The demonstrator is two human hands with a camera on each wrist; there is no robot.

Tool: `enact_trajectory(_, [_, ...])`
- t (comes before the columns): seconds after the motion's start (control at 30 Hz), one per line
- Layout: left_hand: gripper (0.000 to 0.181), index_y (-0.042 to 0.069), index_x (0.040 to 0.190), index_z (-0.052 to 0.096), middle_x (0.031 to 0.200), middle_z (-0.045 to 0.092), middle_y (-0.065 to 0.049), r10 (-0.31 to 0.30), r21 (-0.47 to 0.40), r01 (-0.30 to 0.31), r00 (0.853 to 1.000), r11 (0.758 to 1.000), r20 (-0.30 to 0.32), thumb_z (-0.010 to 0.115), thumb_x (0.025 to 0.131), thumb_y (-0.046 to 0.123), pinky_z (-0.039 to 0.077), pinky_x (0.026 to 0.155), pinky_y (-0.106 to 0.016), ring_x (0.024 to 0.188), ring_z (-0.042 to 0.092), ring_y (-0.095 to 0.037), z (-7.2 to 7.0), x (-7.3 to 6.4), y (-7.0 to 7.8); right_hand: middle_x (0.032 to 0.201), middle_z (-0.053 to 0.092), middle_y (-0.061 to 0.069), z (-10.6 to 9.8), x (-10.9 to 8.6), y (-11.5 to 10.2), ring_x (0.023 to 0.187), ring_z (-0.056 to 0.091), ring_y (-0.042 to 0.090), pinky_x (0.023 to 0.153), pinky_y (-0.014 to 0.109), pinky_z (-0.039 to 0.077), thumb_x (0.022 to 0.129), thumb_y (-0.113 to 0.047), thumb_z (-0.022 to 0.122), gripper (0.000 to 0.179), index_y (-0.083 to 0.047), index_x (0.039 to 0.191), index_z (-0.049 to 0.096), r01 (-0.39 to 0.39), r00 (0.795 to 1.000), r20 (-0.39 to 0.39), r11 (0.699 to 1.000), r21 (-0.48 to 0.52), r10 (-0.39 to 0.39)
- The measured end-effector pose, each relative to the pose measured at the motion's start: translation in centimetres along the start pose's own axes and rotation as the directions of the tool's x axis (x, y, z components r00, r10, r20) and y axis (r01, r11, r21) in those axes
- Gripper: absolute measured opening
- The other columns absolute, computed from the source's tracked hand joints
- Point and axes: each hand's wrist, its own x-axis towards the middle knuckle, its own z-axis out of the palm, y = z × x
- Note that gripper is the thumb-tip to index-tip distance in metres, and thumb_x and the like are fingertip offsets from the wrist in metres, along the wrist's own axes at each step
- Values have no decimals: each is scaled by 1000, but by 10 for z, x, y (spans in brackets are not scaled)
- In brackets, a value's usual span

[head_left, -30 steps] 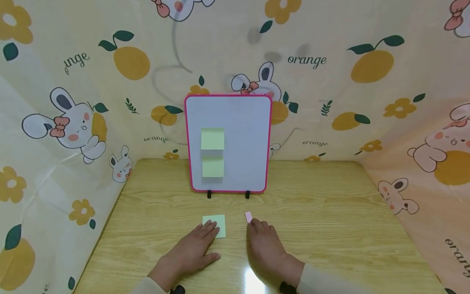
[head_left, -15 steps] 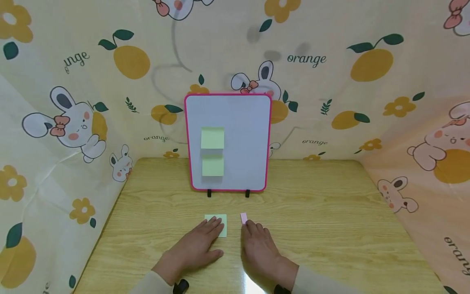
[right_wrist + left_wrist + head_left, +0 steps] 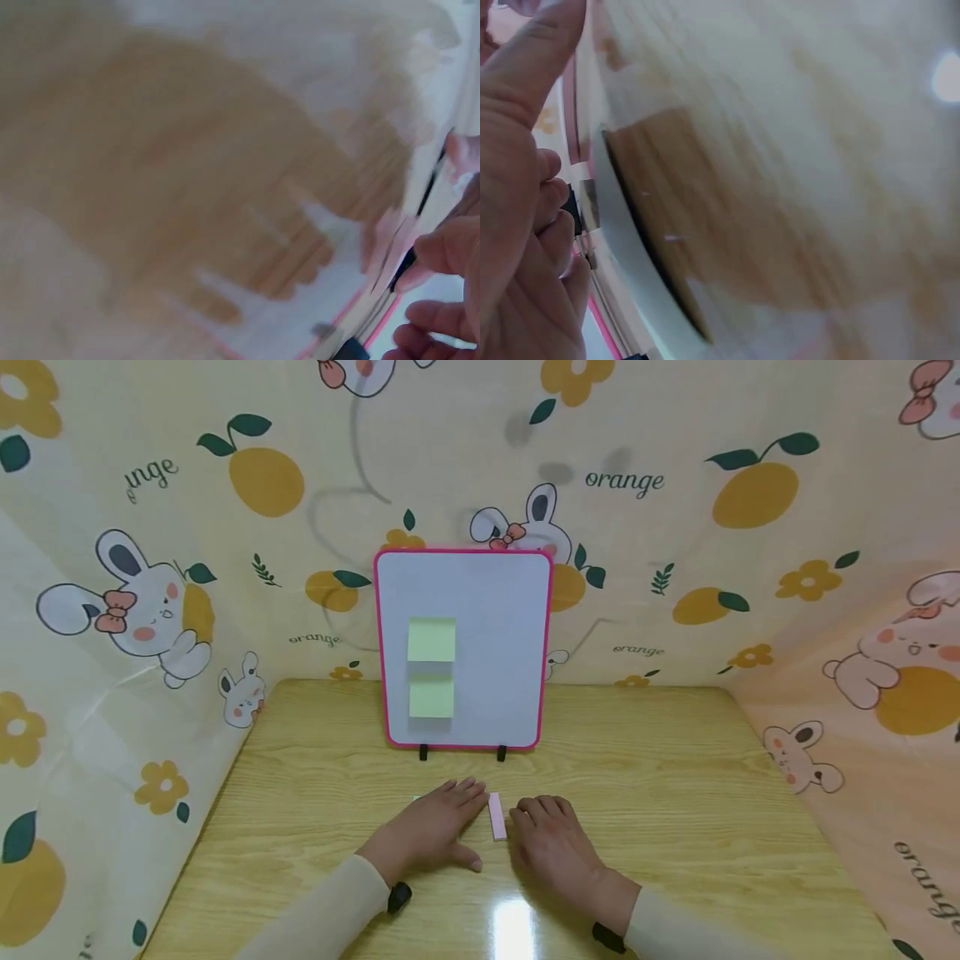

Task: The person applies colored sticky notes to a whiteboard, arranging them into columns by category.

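A narrow pink sticky-note strip [image 3: 497, 816] lies on the table between the two hands. My left hand [image 3: 431, 828] rests flat with straight fingers, its fingertips right at the strip's left edge. Beneath it is a light green sticky note [image 3: 417, 798], mostly hidden, with only a corner showing in the head view; its pale edge [image 3: 634, 247] stands a little off the table in the left wrist view. My right hand [image 3: 557, 842] is just right of the pink strip, fingers loosely bent and holding nothing; in the right wrist view the thumb [image 3: 442, 251] is near the pink strip [image 3: 390, 236].
A pink-framed whiteboard [image 3: 498, 693] stands upright on black feet [image 3: 423, 752] behind the hands. On its left half, an upper green note [image 3: 432, 639] and a lower green note [image 3: 432, 696] are stuck. Printed cloth [image 3: 637, 552] walls in the wooden table [image 3: 645, 760].
My left hand has slid right and covers more of the green note, its fingertips reaching the pink strip. My right hand has let go of the strip and drawn off right.
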Motion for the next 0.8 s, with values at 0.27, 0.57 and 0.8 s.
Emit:
enact_trajectory(0.27, [116, 10, 167, 31, 174, 29, -7, 13, 14, -13, 1000, 1000, 18, 61, 83, 83, 18, 135, -40, 163, 21, -23, 6, 10, -5, 120, 70, 6, 6, 5, 8, 112, 63, 25, 107, 46, 54, 92, -30, 76, 37, -6, 120, 73, 88, 996, 21, 996, -28, -88])
enact_trajectory(0.57, [116, 11, 168, 28, 175, 26, -5, 20, -32, -18, 999, 999, 39, 61, 82, 82, 19, 135, -40, 163, 21, -21, 6, 14, -5, 115, 69, 3, 15, 10, 8, 110, 62, 22, 109, 44, 53, 94, -31, 76, 31, -9, 115, 72, 138, 990, 15, 990, -6, -138])
enact_trajectory(0.8, [117, 14, 169, 26, 176, 24, -3, 27, -78, -21, 996, 997, 81, 66, 81, 80, 19, 135, -38, 164, 19, -18, 3, 20, -4, 112, 69, 0, 17, 12, 10, 110, 62, 20, 105, 41, 55, 96, -32, 71, 25, -12, 112, 71, 220, 976, 1, 975, -21, -220])
